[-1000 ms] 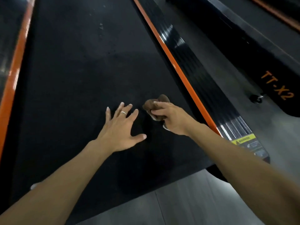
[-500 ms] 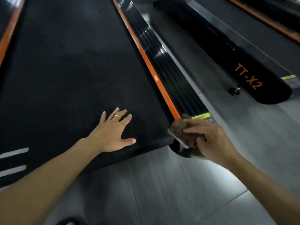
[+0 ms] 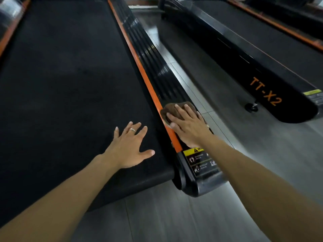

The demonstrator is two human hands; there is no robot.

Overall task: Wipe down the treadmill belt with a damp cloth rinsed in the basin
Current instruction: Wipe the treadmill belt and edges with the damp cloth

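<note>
Wiping the side of the treadmill

The right hand (image 3: 187, 127) presses a brown cloth (image 3: 174, 109) flat on the side rail (image 3: 157, 74), fingers spread. The left hand (image 3: 129, 147) rests on the black belt (image 3: 70, 84), fingers spread too. The long belt runs straight away from the person. I cannot tell how much is clean. No basin is in sight.

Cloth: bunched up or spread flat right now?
Mostly flat. The brown cloth lies pressed under the open right hand on the side rail, edges showing past the fingertips.
</note>
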